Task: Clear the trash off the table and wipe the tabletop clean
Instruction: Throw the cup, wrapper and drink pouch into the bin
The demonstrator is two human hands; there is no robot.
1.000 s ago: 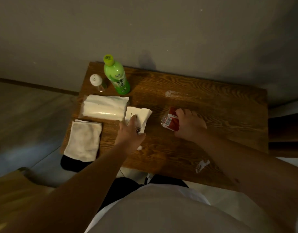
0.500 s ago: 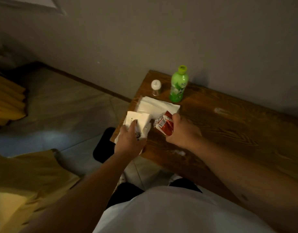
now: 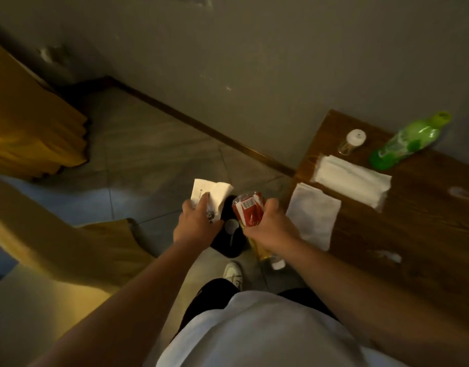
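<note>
My left hand [image 3: 197, 225] grips a white paper wrapper [image 3: 210, 194] off the table's left side, above a black bin [image 3: 228, 241] on the floor. My right hand [image 3: 271, 230] holds a red crumpled packet [image 3: 248, 211] right beside it, also over the bin. Something white and round lies inside the bin. The wooden table [image 3: 413, 234] stands at the right. On it lie a white cloth [image 3: 312, 215] at the near left corner, a pack of white tissues [image 3: 352, 180] behind it, and a small crumpled scrap [image 3: 389, 255] near the front edge.
A green bottle [image 3: 408, 141] and a small white-capped jar [image 3: 352, 143] stand at the table's back. A yellowish bottle [image 3: 265, 255] lies on the floor under my right hand. Yellow bedding [image 3: 34, 123] fills the left. My shoe [image 3: 233, 271] is beside the bin.
Both hands carried the wrapper and the red packet leftward off the table to above the bin. My view swung left toward the floor.
</note>
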